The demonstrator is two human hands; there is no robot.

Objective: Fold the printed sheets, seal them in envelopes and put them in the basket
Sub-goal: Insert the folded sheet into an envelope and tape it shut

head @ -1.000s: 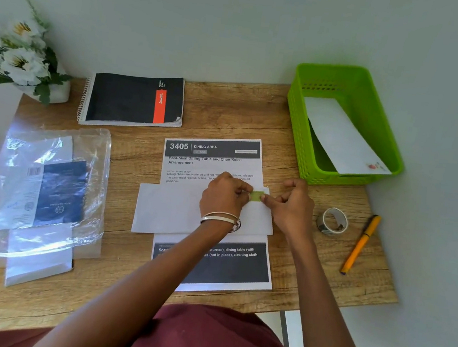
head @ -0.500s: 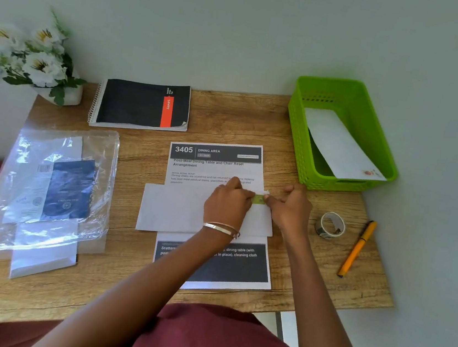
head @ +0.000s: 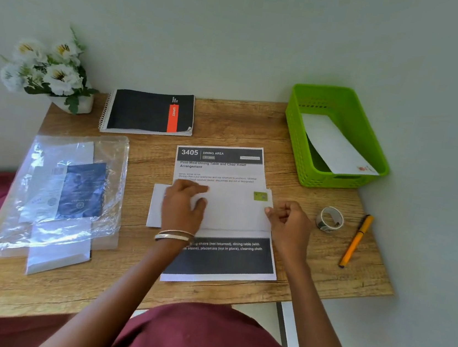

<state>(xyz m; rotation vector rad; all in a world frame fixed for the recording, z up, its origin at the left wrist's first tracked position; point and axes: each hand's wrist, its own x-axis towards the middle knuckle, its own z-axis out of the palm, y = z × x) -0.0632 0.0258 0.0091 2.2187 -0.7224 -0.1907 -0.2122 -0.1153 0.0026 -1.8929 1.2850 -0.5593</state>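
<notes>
envelope [head: 229, 211]: white, centre of frame, lying flat across the printed sheet [head: 219, 169]; long axis runs left-right; green stamp/sticker [head: 260, 196] at its upper-right corner.
L grip [head: 182, 206]: left hand flat on the envelope's left half, fingers straight, pressing it down, holding nothing.
R grip [head: 288, 219]: right hand at the envelope's right end, fingers curled in, fingertips at the edge; can't tell if it pinches the paper.
key relation: basket [head: 319, 176] sits upper right of frame, so R hand is the nearer one; envelope lies just left of R grip, short end toward it.
step (guess): sealing approx done, lift + drop in basket next; one envelope [head: 332, 145] already inside.
table [head: 257, 119]: tape roll [head: 329, 219] + orange pen [head: 355, 240] right of R hand; plastic bag [head: 61, 190] w/ spare envelopes centre left; notebook [head: 149, 111], flowers [head: 47, 70] upper left.
</notes>
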